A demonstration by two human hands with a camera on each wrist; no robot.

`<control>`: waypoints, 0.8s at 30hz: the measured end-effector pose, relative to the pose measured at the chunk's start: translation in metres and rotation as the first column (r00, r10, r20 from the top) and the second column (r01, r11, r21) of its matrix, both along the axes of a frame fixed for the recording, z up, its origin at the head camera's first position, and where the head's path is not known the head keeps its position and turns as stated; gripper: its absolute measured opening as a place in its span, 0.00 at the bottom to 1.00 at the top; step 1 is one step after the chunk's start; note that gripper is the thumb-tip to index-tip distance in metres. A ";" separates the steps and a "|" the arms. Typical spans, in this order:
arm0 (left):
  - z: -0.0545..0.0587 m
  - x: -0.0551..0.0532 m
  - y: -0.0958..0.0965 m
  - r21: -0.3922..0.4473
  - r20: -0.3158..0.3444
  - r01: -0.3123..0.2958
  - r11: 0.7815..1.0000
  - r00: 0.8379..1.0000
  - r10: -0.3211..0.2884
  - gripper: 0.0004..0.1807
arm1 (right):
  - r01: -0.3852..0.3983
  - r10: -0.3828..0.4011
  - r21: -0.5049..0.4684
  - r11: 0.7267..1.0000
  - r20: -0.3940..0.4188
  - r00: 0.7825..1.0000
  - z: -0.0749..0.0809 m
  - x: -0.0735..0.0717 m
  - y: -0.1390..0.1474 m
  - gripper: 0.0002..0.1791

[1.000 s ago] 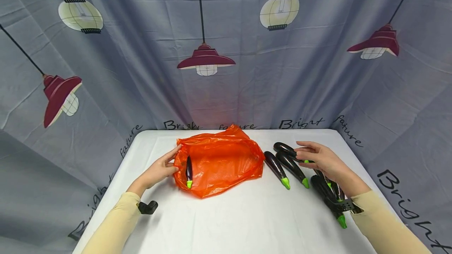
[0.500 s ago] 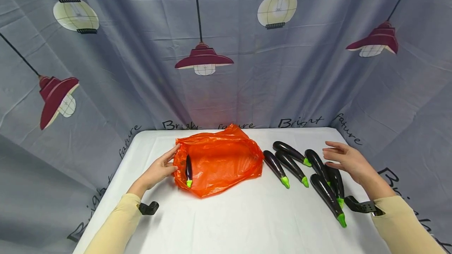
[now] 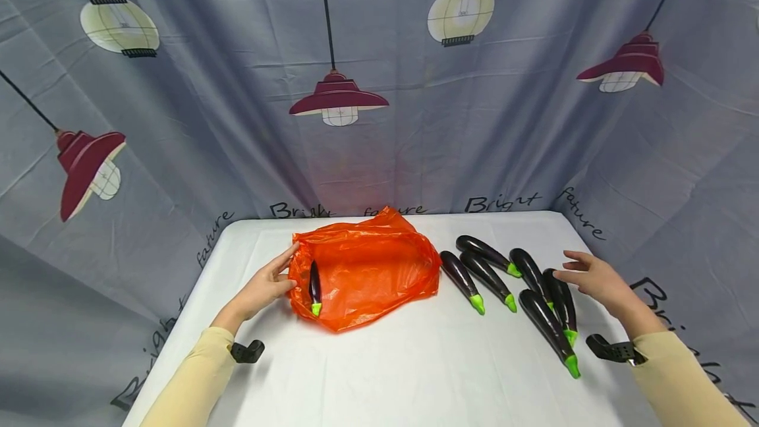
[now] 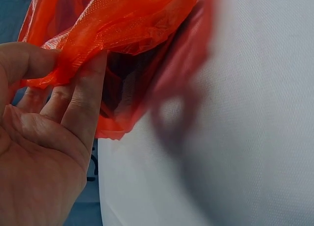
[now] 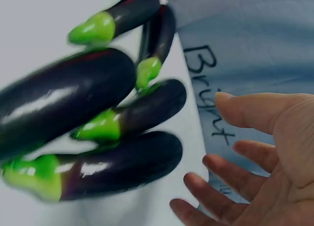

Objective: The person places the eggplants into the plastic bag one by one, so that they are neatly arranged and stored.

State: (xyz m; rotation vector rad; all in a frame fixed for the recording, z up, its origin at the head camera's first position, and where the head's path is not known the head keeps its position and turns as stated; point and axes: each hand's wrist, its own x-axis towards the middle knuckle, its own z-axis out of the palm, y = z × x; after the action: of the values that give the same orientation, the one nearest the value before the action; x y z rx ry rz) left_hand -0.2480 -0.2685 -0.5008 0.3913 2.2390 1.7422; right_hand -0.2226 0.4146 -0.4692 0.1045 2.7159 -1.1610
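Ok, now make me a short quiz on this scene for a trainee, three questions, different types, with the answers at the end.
1. Which hand is pinching the edge of the orange bag?
2. True or false: the right hand grips nothing.
3. How many eggplants lie on the white table outside the bag? A) four B) six C) nine

Key:
1. The left hand.
2. True; its fingers are spread beside the eggplants.
3. B, six.
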 end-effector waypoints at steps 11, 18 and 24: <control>0.002 0.002 -0.001 -0.014 -0.001 -0.001 1.000 1.000 0.001 0.46 | -0.015 0.012 0.024 1.000 0.116 0.993 -0.014 0.007 0.008 0.51; 0.003 0.002 0.001 -0.006 -0.005 0.009 1.000 1.000 -0.009 0.46 | 0.002 0.007 -0.057 0.998 0.160 0.987 -0.021 0.013 0.013 0.53; 0.003 0.001 0.002 -0.019 -0.007 0.018 1.000 1.000 -0.019 0.46 | 0.026 -0.005 -0.107 0.994 0.193 0.981 -0.025 0.016 0.016 0.53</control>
State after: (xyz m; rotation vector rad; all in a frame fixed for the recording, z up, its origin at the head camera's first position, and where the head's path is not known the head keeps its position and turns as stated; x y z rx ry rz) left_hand -0.2469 -0.2662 -0.4982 0.4139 2.2478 1.7124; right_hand -0.2069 0.4310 -0.4940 0.2119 2.4833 -1.2328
